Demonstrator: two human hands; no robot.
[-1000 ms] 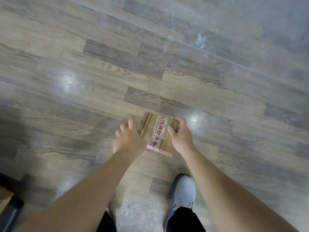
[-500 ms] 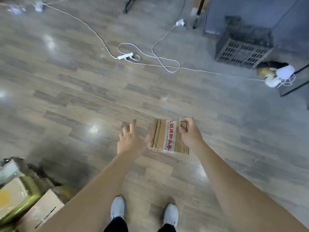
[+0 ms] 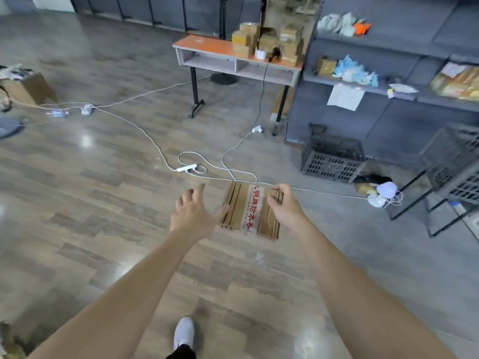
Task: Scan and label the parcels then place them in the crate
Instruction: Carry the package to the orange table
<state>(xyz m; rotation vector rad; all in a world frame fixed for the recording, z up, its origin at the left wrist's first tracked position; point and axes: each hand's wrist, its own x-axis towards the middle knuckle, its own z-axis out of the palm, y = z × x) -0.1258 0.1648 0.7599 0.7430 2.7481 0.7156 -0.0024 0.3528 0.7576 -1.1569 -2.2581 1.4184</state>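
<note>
Parcel: a flat brown cardboard parcel point(image 3: 233, 211) is held above the wooden floor point(image 3: 103, 203), in front of the body and between the two hands, well apart from the crate.
Writing: a pale tape strip point(image 3: 252, 206) is run across the parcel's top face and printed with red Chinese characters; "明牌防水卷" can be read, and the rest is cut off at the edges.
Right hand: the parcel's right edge is pinched by the right hand point(image 3: 285, 208), thumb on top and fingers curled over the far corner.
Left hand: the left hand point(image 3: 191, 216) is spread wide with straight fingers; only its thumb is laid against the parcel's left edge.
Crate: a dark grey slotted crate point(image 3: 333, 164) is set on the floor at the foot of the shelving point(image 3: 388, 42).
Desk: an orange-topped desk point(image 3: 204, 46) is loaded with stacked cardboard boxes point(image 3: 245, 38); their print is too blurred to be read.
Cables: white cables point(image 3: 145, 130) and a power strip point(image 3: 186, 167) are laid on the floor beyond the parcel.
</note>
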